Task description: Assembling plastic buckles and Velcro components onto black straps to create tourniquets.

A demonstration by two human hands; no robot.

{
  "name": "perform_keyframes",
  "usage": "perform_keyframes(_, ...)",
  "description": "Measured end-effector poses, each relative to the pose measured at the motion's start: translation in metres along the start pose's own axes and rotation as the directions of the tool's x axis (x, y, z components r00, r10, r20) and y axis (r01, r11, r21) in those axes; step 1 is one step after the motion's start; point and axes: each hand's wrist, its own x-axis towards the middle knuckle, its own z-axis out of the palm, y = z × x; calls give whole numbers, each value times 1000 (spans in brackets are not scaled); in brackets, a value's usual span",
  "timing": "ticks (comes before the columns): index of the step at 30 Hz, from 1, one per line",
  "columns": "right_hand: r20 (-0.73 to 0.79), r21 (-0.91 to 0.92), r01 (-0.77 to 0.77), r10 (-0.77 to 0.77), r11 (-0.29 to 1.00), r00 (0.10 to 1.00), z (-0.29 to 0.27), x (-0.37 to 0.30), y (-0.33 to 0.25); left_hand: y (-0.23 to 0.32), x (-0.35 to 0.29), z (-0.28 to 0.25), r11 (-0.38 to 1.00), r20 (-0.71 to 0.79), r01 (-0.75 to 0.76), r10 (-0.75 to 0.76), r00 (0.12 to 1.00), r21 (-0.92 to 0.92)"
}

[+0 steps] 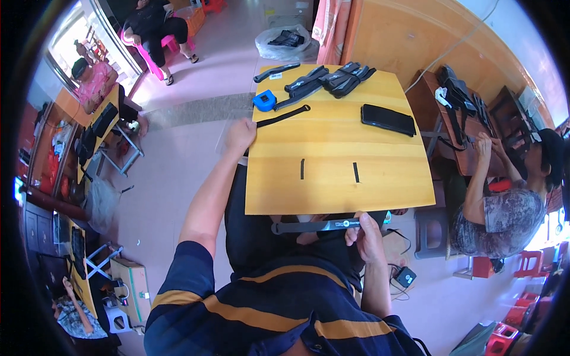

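Note:
My right hand [365, 238] pinches one end of a flat dark strap [314, 226] with a pale printed mark. That strap stretches leftward just off the near edge of the wooden table [338, 193], its rounded end in the air. At the table's left edge, my left hand [240, 136] is closed at the near end of a thin black strap [285, 116], whose looped tip lies on the tabletop. Its fingertips are partly hidden, and clear plastic seems to hang beside it. Close by sits a blue tape measure [265, 100].
Bundled dark straps [347, 79] and a loose strap [276, 72] lie along the table's far side. A black phone-like case [388, 120] rests at the right, and two short black strips [302, 169] mark the near half. Other people work at side tables; a co-worker [504, 207] sits at right.

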Motion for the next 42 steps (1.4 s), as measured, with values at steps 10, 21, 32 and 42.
perform_keyframes(10,72,-97,-22,29,995,997,22,15,2,43,-74,-50,830,103,-256,348,932,-495)
perform_keyframes(21,152,-191,59,-30,980,988,56,24,-5,91,-232,-67,607,225,-374,686,692,-702)
perform_keyframes(32,167,-646,378,-361,663,918,72,13,-22,81,-251,-46,451,363,70,606,708,-890)
perform_keyframes(42,307,-818,463,-424,340,852,80,11,-28,92,-245,-81,585,236,-124,500,833,-801)
